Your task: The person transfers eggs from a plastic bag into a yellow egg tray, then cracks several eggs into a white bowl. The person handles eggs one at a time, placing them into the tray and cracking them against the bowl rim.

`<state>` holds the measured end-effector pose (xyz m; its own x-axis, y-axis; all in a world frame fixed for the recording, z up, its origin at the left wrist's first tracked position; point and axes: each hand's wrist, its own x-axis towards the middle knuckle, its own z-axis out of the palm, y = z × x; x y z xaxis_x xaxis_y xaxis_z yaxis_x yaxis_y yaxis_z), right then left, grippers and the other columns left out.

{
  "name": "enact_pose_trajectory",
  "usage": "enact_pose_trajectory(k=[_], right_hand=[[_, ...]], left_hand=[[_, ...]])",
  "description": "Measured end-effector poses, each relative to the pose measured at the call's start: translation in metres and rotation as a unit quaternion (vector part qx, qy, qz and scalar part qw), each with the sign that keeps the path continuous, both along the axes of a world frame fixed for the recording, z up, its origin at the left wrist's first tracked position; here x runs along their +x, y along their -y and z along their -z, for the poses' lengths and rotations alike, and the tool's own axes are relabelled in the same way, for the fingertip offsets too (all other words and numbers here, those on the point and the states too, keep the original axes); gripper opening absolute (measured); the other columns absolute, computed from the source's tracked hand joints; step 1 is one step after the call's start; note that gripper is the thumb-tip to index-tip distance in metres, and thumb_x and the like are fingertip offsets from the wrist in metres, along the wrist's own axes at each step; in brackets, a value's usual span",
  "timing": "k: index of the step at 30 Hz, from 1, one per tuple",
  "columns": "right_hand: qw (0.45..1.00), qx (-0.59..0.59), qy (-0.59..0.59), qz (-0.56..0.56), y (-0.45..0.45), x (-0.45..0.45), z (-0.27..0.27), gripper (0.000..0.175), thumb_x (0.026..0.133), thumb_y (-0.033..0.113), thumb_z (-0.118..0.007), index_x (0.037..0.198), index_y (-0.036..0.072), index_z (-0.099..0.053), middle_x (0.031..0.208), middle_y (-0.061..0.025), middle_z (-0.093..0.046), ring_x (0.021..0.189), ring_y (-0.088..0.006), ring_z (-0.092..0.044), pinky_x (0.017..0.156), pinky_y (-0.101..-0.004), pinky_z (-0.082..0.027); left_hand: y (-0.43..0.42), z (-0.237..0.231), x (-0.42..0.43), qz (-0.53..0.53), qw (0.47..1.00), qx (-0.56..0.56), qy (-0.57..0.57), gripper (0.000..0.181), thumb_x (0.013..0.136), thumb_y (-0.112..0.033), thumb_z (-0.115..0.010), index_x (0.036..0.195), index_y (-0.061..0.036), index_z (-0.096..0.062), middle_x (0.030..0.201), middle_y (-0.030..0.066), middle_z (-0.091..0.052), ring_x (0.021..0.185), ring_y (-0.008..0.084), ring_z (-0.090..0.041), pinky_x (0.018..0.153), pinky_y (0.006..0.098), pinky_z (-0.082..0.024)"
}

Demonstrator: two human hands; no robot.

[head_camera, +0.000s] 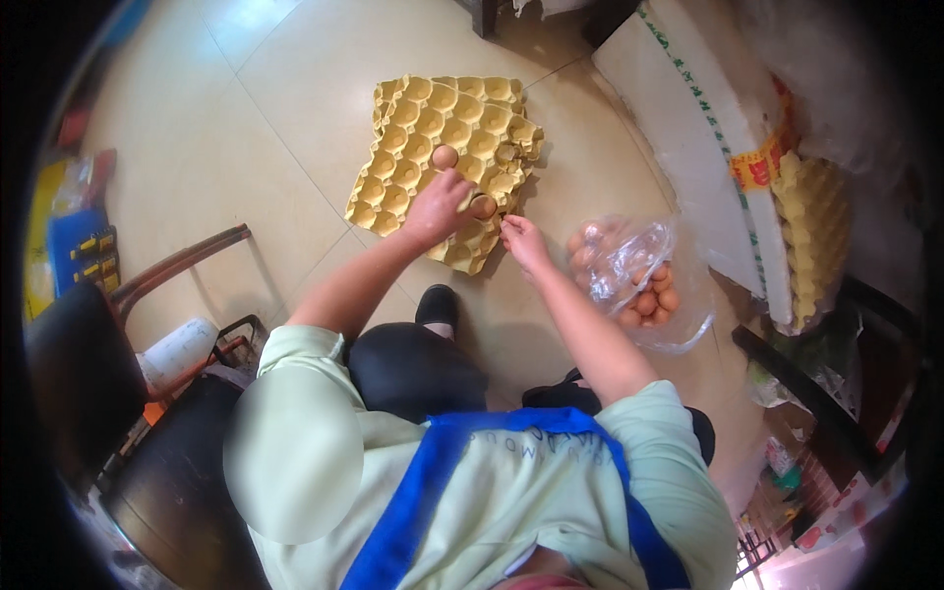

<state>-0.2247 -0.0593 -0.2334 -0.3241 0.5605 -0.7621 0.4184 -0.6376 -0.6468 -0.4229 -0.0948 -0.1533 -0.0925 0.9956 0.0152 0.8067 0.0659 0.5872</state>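
Observation:
A yellow molded-pulp egg tray (pixel 413 140) lies on the floor on top of another, its right edge torn and ragged. One brown egg (pixel 445 156) sits in a cup just beyond my left hand (pixel 439 210). A second brown egg (pixel 483 206) is beside that hand's fingers, which are bent down over the tray; what they hold is hidden. My right hand (pixel 525 242) has thumb and fingertips pinched together at the tray's torn right edge. To its right, a clear plastic bag (pixel 627 254) lies open on the floor with several brown eggs (pixel 647 303) inside.
A white foam box (pixel 664 110) with tape stands at the right, with another pulp egg tray (pixel 811 236) against it. Chairs with a black seat (pixel 177 479) and a dark frame (pixel 804 383) flank me. My shoe (pixel 437 306) is just below the trays.

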Motion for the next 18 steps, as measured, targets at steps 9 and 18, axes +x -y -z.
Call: enact_pose_trajectory(k=[9,18], right_hand=[[0.999,-0.025,0.042,0.011,-0.01,-0.019,-0.003,0.034,0.093,0.029,-0.052,0.112,0.002,-0.057,0.093,-0.0044,-0.061,0.084,-0.0125,-0.054,0.073,-0.0289,-0.044],[0.998,0.012,0.062,0.03,-0.004,-0.027,-0.003,0.039,0.091,0.036,-0.057,0.106,-0.001,-0.058,0.089,-0.0038,-0.06,0.079,-0.0113,-0.053,0.07,-0.0255,-0.043]], left_hand=[[-0.014,0.016,0.022,0.159,0.974,-0.108,-0.12,0.02,0.076,-0.018,-0.06,0.093,-0.0102,-0.058,0.102,0.0085,-0.047,0.091,0.027,-0.053,0.077,0.0363,-0.049],[-0.017,0.014,0.008,0.197,0.967,-0.151,-0.047,0.019,0.077,-0.016,-0.058,0.095,-0.0102,-0.058,0.104,0.0068,-0.05,0.093,0.0275,-0.053,0.079,0.0372,-0.049]])
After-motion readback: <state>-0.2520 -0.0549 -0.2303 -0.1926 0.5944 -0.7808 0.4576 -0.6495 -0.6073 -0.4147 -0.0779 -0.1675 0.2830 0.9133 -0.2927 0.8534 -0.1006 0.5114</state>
